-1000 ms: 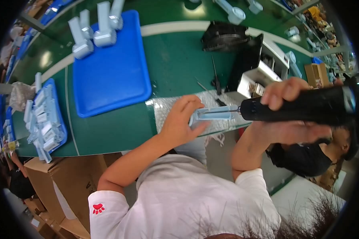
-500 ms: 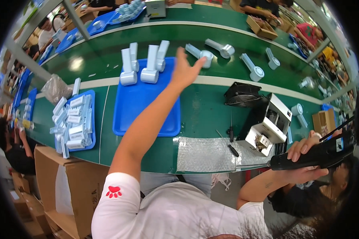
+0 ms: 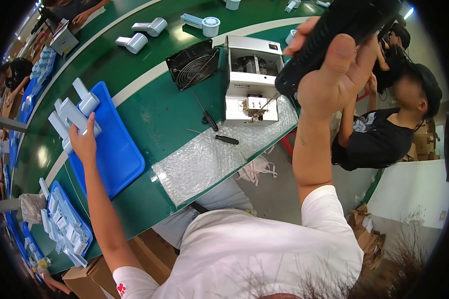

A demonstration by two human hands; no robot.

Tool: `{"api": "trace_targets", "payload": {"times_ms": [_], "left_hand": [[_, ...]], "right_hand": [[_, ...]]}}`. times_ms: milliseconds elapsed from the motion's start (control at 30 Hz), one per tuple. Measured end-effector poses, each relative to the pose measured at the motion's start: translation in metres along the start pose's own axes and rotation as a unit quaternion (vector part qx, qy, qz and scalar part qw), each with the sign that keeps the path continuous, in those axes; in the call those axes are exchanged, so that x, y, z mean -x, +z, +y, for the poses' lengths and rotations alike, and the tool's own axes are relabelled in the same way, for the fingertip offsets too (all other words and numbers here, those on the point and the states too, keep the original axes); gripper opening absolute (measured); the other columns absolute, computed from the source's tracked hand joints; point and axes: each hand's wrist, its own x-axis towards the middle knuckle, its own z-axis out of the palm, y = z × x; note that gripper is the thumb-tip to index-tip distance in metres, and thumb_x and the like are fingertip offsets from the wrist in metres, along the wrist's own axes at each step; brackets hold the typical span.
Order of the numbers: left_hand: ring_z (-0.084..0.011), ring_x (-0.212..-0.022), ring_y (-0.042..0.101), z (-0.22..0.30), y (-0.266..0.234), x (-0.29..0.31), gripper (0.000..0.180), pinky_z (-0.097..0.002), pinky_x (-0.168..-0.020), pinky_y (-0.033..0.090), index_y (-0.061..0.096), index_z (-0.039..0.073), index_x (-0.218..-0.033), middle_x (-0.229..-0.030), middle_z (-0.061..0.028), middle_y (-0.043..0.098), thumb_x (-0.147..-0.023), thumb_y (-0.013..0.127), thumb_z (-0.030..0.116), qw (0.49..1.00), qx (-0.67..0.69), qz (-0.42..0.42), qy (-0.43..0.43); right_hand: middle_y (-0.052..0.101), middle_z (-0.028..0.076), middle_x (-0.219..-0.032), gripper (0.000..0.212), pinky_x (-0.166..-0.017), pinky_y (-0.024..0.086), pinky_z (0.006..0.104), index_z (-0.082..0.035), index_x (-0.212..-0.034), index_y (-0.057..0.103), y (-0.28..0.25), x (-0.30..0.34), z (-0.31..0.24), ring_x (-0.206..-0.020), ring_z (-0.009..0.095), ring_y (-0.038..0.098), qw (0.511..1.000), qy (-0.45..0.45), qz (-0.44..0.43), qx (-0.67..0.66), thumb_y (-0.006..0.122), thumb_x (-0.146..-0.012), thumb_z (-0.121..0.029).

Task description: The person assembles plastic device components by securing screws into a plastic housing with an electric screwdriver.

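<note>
My left hand (image 3: pixel 85 143) is at a group of light-blue plastic scoop-shaped parts (image 3: pixel 88 102) on the far left edge of a blue tray (image 3: pixel 115 159). Its thumb and a finger close around the nearest of these parts, though its palm hides some of the grip. My right hand (image 3: pixel 329 79) is raised at the upper right, wrapped around a thick black handheld device (image 3: pixel 312 52) with a ridged body. The device's kind is unclear; its upper end nears the top of the view.
Bubble wrap (image 3: pixel 199 164) lies along the front edge, with screwdrivers (image 3: pixel 227 140) and a black fan (image 3: pixel 194 65) near a white metal machine (image 3: pixel 252 84). More light-blue parts (image 3: pixel 210 26) lie on the green belt. A filled blue tray (image 3: pixel 87 231) is at left. A person (image 3: pixel 384 129) stands at right.
The view has swung to the right. My left hand has moved from a part on the belt to the parts at the tray. My right hand has lifted the black device higher.
</note>
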Motion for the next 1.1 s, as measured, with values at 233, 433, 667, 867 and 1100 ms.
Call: {"api": "trace_targets", "payload": {"times_ms": [233, 433, 667, 867, 1100], "left_hand": [[-0.0285, -0.077, 0.053, 0.148, -0.011, 0.15, 0.041, -0.0375, -0.069, 0.043, 0.053, 0.0, -0.099, -0.089, -0.0143, 0.054, -0.073, 0.077, 0.02, 0.977, 0.112, -0.124, 0.133], [-0.0326, -0.086, 0.048, 0.165, 0.021, 0.205, 0.036, -0.0398, -0.077, 0.04, 0.047, 0.0, -0.099, -0.098, -0.0183, 0.053, -0.075, 0.071, 0.012, 0.945, 0.175, -0.186, 0.204], [-0.0317, -0.091, 0.053, 0.15, 0.025, 0.216, 0.032, -0.0377, -0.081, 0.043, 0.052, -0.002, -0.1, -0.103, -0.019, 0.055, -0.074, 0.069, 0.005, 0.938, 0.253, -0.19, 0.141], [-0.0302, -0.088, 0.06, 0.142, 0.033, 0.22, 0.03, -0.0348, -0.077, 0.048, 0.054, -0.003, -0.1, -0.103, -0.0195, 0.059, -0.074, 0.068, 0.004, 0.935, 0.291, -0.185, 0.089], [-0.0299, -0.088, 0.06, 0.137, 0.036, 0.221, 0.031, -0.0346, -0.077, 0.047, 0.054, -0.002, -0.1, -0.104, -0.0191, 0.058, -0.073, 0.068, 0.003, 0.931, 0.303, -0.181, 0.094]], "right_hand": [[0.061, 0.017, -0.08, 0.051, -0.05, 0.05, 0.0322, -0.001, -0.111, 0.042, -0.005, 0.023, -0.005, -0.055, 0.02, 0.057, 0.995, 0.091, 0.024, -0.042, 0.05, -0.095, -0.049], [0.062, 0.016, -0.088, 0.076, -0.057, 0.049, 0.0317, 0.001, -0.109, 0.049, -0.016, 0.008, -0.029, -0.064, 0.022, 0.06, 0.991, 0.093, 0.033, 0.093, 0.048, -0.085, -0.071], [0.063, 0.02, -0.081, 0.06, -0.049, 0.053, 0.0312, 0.002, -0.106, 0.048, 0.003, 0.004, -0.015, -0.057, 0.022, 0.061, 0.997, 0.014, 0.003, 0.077, 0.048, -0.093, -0.057], [0.063, 0.019, -0.079, 0.06, -0.048, 0.052, 0.0314, 0.003, -0.107, 0.048, -0.015, 0.006, -0.014, -0.056, 0.022, 0.06, 0.999, 0.052, 0.013, 0.007, 0.05, -0.093, -0.056], [0.056, 0.01, -0.073, 0.049, -0.046, 0.046, 0.0222, -0.002, -0.127, 0.04, 0.033, 0.007, -0.031, -0.051, 0.01, 0.053, 0.979, 0.131, 0.137, 0.08, 0.049, -0.098, -0.04]]}}
